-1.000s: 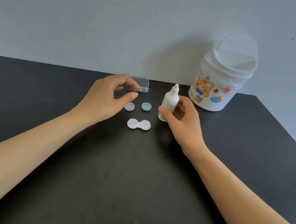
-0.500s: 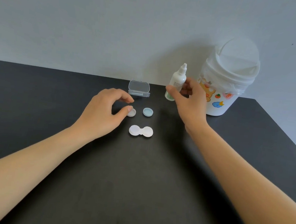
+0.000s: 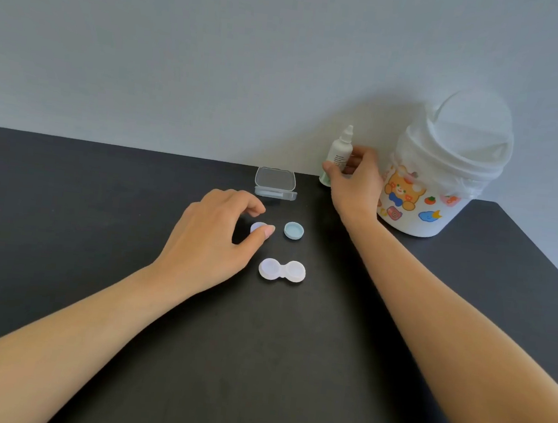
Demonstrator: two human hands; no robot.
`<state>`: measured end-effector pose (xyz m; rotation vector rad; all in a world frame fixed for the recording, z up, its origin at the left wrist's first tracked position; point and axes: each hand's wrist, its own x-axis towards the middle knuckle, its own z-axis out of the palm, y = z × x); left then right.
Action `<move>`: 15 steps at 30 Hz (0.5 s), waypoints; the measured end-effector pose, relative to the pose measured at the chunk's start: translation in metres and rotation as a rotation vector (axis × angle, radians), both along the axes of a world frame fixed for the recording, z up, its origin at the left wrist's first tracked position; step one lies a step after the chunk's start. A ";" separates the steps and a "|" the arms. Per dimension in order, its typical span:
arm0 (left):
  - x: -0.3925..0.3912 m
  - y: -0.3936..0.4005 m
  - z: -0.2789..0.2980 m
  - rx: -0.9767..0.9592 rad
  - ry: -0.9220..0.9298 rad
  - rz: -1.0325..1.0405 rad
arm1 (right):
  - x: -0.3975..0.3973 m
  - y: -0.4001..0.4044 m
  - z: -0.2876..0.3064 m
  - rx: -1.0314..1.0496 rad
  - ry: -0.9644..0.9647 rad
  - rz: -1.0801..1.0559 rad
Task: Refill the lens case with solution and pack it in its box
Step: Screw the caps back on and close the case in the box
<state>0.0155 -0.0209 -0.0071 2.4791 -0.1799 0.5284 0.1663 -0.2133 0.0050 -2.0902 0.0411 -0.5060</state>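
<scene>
Two hands are ours to work with, and the left one sits nearer the job. Nearest us on the bench (image 3: 100, 192) lies the one lens case (image 3: 282, 270), two joined wells, both uncapped, its long axis running left to right; whether the wells hold solution we cannot tell. Our left hand (image 3: 213, 235) is just beside it, up and to the left, thumb and forefinger curled to pinch the one white cap (image 3: 258, 227). That cap lies just beyond the left well, so we judge the coming move a short carry toward us onto that well. One blue cap (image 3: 294, 230) lies free beside it, just beyond the right well. Farther back stands the one clear box (image 3: 275, 184), lid raised, directly behind the case. At the far edge our right hand (image 3: 354, 181) grips the one solution bottle (image 3: 338, 155) upright, nozzle capped, just beside the one white lidded tub (image 3: 446, 180) with cartoon stickers.
</scene>
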 end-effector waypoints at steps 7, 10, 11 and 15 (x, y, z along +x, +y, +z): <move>0.000 0.000 0.000 0.011 0.006 -0.017 | -0.004 -0.003 -0.007 -0.049 0.017 0.005; 0.000 -0.001 0.000 0.011 0.003 -0.016 | -0.006 -0.005 -0.006 -0.052 0.032 -0.002; 0.000 -0.001 0.000 0.012 0.004 -0.014 | -0.008 -0.005 -0.006 -0.057 0.039 -0.007; -0.002 0.000 0.000 0.016 0.010 -0.011 | -0.020 -0.009 -0.004 -0.096 0.064 -0.017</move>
